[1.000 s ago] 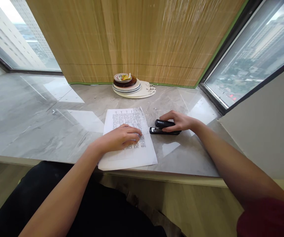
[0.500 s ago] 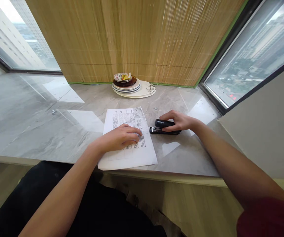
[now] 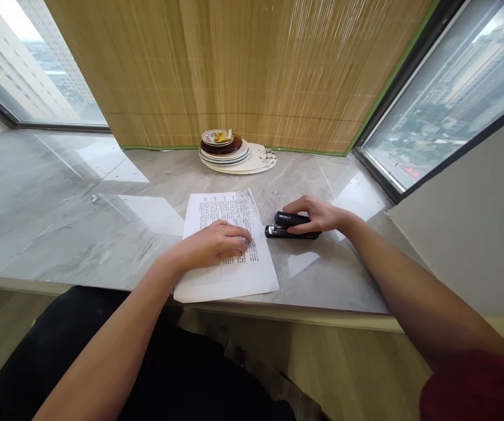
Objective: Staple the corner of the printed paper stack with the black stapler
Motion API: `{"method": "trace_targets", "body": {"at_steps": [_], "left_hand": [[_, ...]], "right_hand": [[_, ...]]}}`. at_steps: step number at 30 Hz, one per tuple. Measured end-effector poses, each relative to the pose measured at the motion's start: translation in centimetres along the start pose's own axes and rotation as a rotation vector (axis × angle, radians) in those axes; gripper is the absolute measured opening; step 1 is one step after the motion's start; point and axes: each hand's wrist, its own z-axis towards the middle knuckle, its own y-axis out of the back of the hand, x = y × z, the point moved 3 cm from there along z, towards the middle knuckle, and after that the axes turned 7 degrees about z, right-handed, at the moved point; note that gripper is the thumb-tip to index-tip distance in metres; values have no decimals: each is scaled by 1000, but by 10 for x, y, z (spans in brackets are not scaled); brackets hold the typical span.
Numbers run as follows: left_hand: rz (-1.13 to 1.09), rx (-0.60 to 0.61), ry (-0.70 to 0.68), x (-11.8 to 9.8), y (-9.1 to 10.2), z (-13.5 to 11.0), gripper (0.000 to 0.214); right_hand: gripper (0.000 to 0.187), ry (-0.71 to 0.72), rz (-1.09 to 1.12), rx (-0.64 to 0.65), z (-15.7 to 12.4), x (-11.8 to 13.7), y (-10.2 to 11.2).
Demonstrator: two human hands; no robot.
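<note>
Printed paper (image 3: 230, 280) lies on the grey marble-patterned sill, its lower edge at the sill's front. My left hand (image 3: 214, 242) rests flat on the print, fingers stretched toward the paper's right side. Just right of the sheet is a black stapler (image 3: 291, 221), lying with its front end by the paper's right edge. My right hand (image 3: 316, 214) grips the stapler's rear half, thumb on the near side and fingers over the top. Whether the paper's edge sits inside the stapler's mouth, I cannot tell.
Behind the paper, a stack of plates (image 3: 223, 153) stands partly on a pale oval platter (image 3: 263, 158). A bamboo blind (image 3: 243, 70) hangs at the back. Windows flank it, and a white wall (image 3: 466, 234) closes the right side. The sill's front edge (image 3: 322, 313) is close to my body.
</note>
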Motion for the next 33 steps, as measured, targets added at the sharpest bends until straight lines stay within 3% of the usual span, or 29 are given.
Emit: {"method": "trace_targets", "body": {"at_steps": [33], "left_hand": [[21,-8,20,0,2,0,18]], "right_hand": [[35,-20,-14,1,1,2,-1]]}}
